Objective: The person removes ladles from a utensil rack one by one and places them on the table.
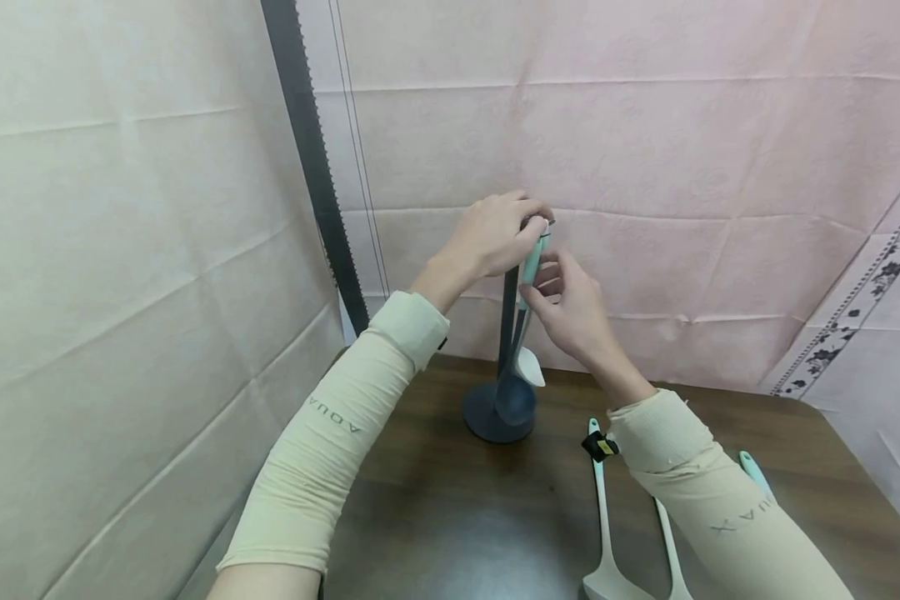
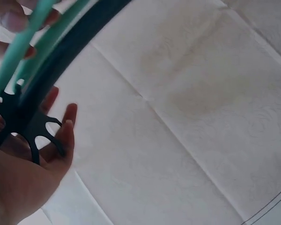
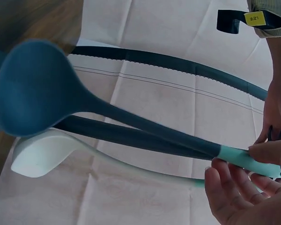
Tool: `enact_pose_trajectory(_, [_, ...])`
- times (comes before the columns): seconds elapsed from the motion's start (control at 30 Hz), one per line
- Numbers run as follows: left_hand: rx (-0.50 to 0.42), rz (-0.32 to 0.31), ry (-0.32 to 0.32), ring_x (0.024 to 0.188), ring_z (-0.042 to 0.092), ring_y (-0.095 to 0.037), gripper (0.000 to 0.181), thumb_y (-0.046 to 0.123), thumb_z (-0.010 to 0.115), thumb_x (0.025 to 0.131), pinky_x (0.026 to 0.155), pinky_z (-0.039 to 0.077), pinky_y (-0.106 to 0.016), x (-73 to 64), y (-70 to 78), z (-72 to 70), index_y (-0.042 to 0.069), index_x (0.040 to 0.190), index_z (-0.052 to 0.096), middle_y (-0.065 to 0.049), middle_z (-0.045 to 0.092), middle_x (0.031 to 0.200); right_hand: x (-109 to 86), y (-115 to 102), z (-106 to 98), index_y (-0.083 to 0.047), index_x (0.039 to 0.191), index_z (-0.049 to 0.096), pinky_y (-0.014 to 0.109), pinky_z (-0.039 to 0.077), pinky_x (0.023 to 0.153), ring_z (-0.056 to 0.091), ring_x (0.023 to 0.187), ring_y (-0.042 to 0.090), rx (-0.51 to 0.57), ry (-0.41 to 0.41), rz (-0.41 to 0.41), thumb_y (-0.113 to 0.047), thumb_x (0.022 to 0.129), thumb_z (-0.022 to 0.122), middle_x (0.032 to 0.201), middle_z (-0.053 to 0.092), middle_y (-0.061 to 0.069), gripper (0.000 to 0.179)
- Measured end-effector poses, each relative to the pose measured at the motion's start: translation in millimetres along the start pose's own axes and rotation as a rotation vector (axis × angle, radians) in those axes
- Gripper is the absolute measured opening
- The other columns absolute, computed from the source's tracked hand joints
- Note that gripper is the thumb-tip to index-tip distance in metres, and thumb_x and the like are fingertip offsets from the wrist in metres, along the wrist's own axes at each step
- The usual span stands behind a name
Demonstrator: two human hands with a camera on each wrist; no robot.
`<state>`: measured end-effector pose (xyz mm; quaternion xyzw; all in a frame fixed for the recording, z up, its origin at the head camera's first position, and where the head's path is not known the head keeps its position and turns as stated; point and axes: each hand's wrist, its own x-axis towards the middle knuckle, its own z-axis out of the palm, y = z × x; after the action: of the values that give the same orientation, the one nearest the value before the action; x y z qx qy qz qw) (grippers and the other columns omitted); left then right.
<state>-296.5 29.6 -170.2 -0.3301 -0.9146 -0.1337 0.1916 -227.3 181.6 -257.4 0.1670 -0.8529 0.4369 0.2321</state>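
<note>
A dark utensil stand (image 1: 487, 427) has a round base, an upright post and a ring of hooks (image 2: 25, 123) on top. My left hand (image 1: 495, 235) grips this hooked top from above, its fingers curled about the hooks. On the right side of the post hangs a dark blue ladle (image 3: 35, 89) with a mint handle, bowl down close over the base. My right hand (image 1: 572, 310) pinches that handle between thumb and fingers, below the left hand. Beside it hangs a white ladle (image 3: 47, 152), also mint-handled; in the left wrist view both handles meet the hooks.
On the brown table (image 1: 435, 508), a white utensil (image 1: 605, 521) with a broad head lies at the front right. Next to it lies another white utensil (image 1: 669, 546), and a mint handle (image 1: 754, 472) shows past my right sleeve. Pale cloth walls (image 1: 645, 150) stand behind and left.
</note>
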Motion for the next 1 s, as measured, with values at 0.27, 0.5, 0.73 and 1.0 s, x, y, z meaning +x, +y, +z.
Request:
enact_pose_trajectory(0.27, [0.044, -0.03, 0.04, 0.13, 0.058, -0.018, 0.049, 0.036, 0.032, 0.11, 0.107, 0.045, -0.036, -8.6, 3.8, 1.4, 0.027, 0.145, 0.064, 0.006, 0.062, 0.144, -3.9, 0.5, 0.1, -0.006, 0.138, 0.054, 0.039, 0.062, 0.07, 0.075, 0.085, 0.027, 0.046, -0.009, -0.002, -0.018, 0.103, 0.067, 0.104, 0.07, 0.013, 0.039])
enact_pose_trajectory(0.5, [0.037, -0.054, 0.099, 0.131, 0.057, -0.021, 0.049, 0.033, 0.032, 0.111, 0.109, 0.044, -0.036, -19.8, 4.6, 5.4, 0.026, 0.146, 0.064, 0.003, 0.062, 0.144, -5.5, 2.4, -4.4, -0.005, 0.141, 0.055, 0.03, 0.062, 0.063, 0.073, 0.088, 0.03, 0.085, -0.02, 0.003, -0.017, 0.104, 0.067, 0.107, 0.067, 0.016, 0.04])
enact_pose_trajectory(0.73, [-0.021, -0.02, 0.057, 0.142, 0.053, -0.021, 0.05, 0.032, 0.032, 0.11, 0.119, 0.037, -0.038, -24.3, -1.3, 2.9, 0.025, 0.15, 0.061, 0.004, 0.058, 0.153, -8.1, 2.6, -13.2, -0.004, 0.141, 0.056, 0.031, 0.062, 0.063, 0.073, 0.09, 0.031, 0.084, -0.042, 0.006, -0.016, 0.103, 0.068, 0.108, 0.067, 0.018, 0.041])
enact_pose_trajectory(1.0, [0.018, -0.007, 0.022, 0.143, 0.051, -0.018, 0.051, 0.035, 0.03, 0.111, 0.122, 0.032, -0.038, -22.0, -2.1, 2.3, 0.027, 0.153, 0.057, 0.007, 0.056, 0.155, -10.6, 3.6, -20.7, -0.004, 0.142, 0.057, 0.031, 0.063, 0.063, 0.074, 0.09, 0.032, 0.065, -0.029, -0.013, -0.017, 0.103, 0.068, 0.109, 0.067, 0.019, 0.042])
